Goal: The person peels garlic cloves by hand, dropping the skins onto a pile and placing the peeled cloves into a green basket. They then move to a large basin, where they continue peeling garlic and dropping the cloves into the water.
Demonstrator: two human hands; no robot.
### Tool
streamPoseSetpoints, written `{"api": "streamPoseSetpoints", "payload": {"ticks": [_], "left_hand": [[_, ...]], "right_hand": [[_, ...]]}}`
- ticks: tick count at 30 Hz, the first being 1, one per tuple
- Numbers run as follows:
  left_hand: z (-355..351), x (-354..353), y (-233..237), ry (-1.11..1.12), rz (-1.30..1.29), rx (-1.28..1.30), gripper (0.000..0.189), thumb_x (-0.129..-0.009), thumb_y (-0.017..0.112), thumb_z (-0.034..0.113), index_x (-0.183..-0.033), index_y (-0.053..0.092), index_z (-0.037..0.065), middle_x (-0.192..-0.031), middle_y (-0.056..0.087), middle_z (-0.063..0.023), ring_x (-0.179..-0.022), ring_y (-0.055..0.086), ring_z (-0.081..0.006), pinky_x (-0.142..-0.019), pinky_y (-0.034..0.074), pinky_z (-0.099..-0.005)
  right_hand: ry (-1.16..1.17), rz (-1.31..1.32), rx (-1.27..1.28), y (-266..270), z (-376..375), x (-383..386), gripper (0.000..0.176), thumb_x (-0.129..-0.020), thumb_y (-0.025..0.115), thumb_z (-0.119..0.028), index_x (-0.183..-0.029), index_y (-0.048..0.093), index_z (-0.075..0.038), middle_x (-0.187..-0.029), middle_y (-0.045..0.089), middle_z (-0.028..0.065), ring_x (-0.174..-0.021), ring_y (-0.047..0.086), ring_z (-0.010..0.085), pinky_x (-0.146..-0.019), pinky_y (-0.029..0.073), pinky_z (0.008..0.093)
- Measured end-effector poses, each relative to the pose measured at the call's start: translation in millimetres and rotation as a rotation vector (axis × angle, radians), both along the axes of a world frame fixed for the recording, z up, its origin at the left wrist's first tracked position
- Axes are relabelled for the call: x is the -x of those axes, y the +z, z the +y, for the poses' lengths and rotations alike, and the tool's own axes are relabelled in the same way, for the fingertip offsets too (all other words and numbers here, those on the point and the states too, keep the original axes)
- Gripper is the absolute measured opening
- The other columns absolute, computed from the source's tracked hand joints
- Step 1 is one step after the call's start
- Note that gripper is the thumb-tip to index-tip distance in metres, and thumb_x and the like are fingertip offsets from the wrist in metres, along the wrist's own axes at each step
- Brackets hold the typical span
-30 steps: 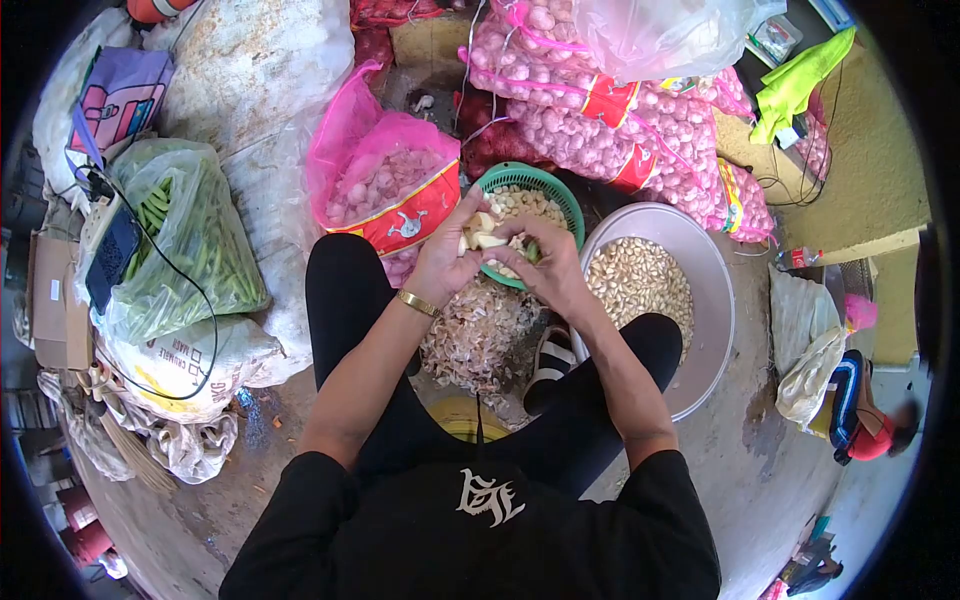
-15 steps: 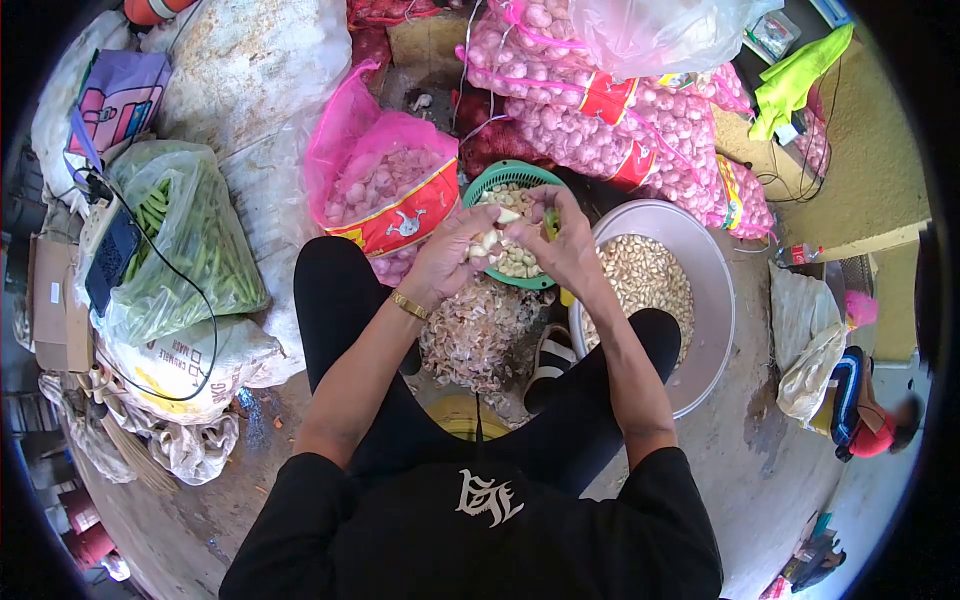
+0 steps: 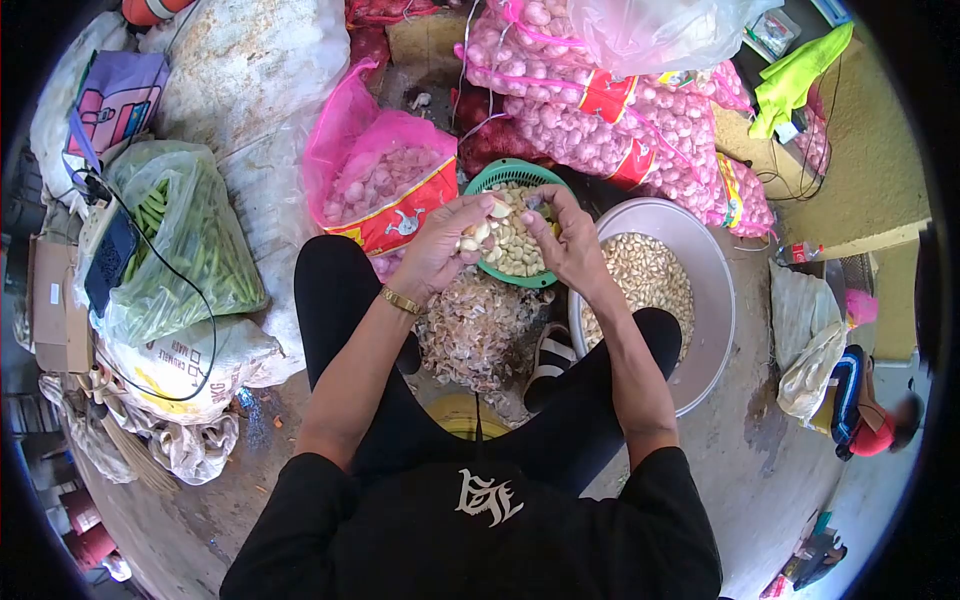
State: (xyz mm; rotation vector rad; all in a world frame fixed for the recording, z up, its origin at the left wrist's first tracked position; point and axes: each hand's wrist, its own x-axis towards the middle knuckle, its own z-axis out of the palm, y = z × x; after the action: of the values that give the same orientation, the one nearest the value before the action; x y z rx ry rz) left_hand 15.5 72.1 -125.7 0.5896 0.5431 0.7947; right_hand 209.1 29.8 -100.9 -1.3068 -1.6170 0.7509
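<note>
While the left hand [image 3: 436, 250] holds garlic cloves [image 3: 476, 236], fingers [image 3: 466, 211] partly hide them.

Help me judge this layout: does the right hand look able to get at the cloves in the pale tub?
Probably yes: the right hand is close to the pale tub, whose open top leaves many cloves uncovered, though the right knee hides some.
</note>
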Motion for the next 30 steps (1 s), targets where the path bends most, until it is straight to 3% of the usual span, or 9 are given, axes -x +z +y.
{"api": "streamPoseSetpoints", "payload": {"ticks": [2,3,8,12,14,17,20,22,30], "left_hand": [[2.3,1.2,-3.7,-0.028,-0.012,-0.01,0.031,-0.095,0.059,0.025,-0.115,0.058,0.001,-0.08,0.059,-0.0037,-0.06,0.057,-0.0079,-0.036,0.038,-0.0148],[3.1,1.2,-5.5,-0.057,0.001,0.012,0.031,-0.095,0.059,0.026,-0.114,0.058,0.001,-0.081,0.06,-0.0045,-0.06,0.058,-0.0091,-0.036,0.039,-0.015],[4.0,3.7,-4.7,-0.244,0.012,0.035,0.031,-0.095,0.059,0.03,-0.109,0.059,0.002,-0.084,0.062,-0.0062,-0.061,0.058,-0.0119,-0.037,0.04,-0.015],[-1.0,0.2,-2.6,-0.24,0.115,0.165,0.029,-0.094,0.06,0.029,-0.108,0.06,0.004,-0.086,0.063,-0.0063,-0.063,0.06,-0.0127,-0.04,0.042,-0.0164],[-0.9,-0.7,-7.6,-0.272,0.095,0.182,0.028,-0.094,0.061,0.029,-0.107,0.06,0.004,-0.086,0.063,-0.0062,-0.064,0.06,-0.0128,-0.041,0.042,-0.017],[-2.3,-1.8,-10.8,-0.302,0.124,0.21,0.026,-0.093,0.062,0.027,-0.102,0.06,0.004,-0.084,0.062,-0.0057,-0.064,0.059,-0.0123,-0.042,0.043,-0.0179],[1.5,-0.3,-16.1,-0.389,0.198,0.071,0.026,-0.093,0.062,0.028,-0.097,0.06,0.003,-0.08,0.061,-0.0052,-0.059,0.057,-0.0101,-0.039,0.04,-0.0177],[5.0,0.8,-10.0,-0.562,0.107,0.013,0.028,-0.093,0.061,0.029,-0.095,0.061,0.001,-0.076,0.061,-0.0044,-0.053,0.055,-0.0084,-0.035,0.036,-0.0176],[3.5,-2.6,-4.5,-0.563,0.169,-0.001,0.029,-0.094,0.06,0.03,-0.095,0.062,0.001,-0.071,0.06,-0.004,-0.047,0.051,-0.0079,-0.034,0.033,-0.0177]], "right_hand": [[-0.016,-0.26,-0.165,7.8,-1.8,0.1,0.025,-0.087,0.067,-0.013,-0.106,0.058,0.001,-0.086,0.063,0.0132,-0.077,0.062,0.0194,-0.069,0.048,0.0333],[-0.017,-0.26,-0.165,7.2,-0.8,-1.2,0.025,-0.087,0.067,-0.013,-0.106,0.058,0.001,-0.086,0.063,0.0132,-0.077,0.062,0.0194,-0.069,0.048,0.0333],[0.298,0.08,-0.115,19.8,2.1,-5.8,0.021,-0.08,0.074,-0.006,-0.097,0.065,-0.001,-0.091,0.065,0.0091,-0.085,0.061,0.0209,-0.077,0.046,0.0327],[0.415,0.082,-0.176,18.7,3.1,-9.0,0.02,-0.077,0.074,0.0,-0.095,0.066,-0.002,-0.094,0.061,0.0045,-0.091,0.059,0.0157,-0.082,0.044,0.0295],[0.486,0.169,-0.057,16.2,2.4,-13.0,0.02,-0.075,0.075,0.002,-0.093,0.067,-0.005,-0.093,0.059,0.0037,-0.092,0.056,0.0148,-0.082,0.044,0.0293],[0.503,0.114,-0.098,20.3,2.4,-14.4,0.021,-0.072,0.078,0.001,-0.089,0.066,-0.002,-0.089,0.063,0.0049,-0.086,0.059,0.0174,-0.077,0.046,0.0319],[0.585,0.081,-0.072,26.1,2.6,-18.4,0.021,-0.072,0.078,0.0,-0.088,0.065,-0.002,-0.091,0.063,0.0047,-0.086,0.059,0.0168,-0.078,0.046,0.0314],[0.581,0.108,-0.034,29.0,1.0,-17.2,0.021,-0.071,0.079,-0.001,-0.087,0.066,-0.003,-0.088,0.061,0.0043,-0.086,0.057,0.0168,-0.078,0.044,0.0309],[0.613,0.139,0.053,32.6,2.5,-22.5,0.018,-0.071,0.079,-0.002,-0.084,0.066,-0.004,-0.085,0.06,0.0036,-0.084,0.056,0.0173,-0.077,0.043,0.0309]]}}
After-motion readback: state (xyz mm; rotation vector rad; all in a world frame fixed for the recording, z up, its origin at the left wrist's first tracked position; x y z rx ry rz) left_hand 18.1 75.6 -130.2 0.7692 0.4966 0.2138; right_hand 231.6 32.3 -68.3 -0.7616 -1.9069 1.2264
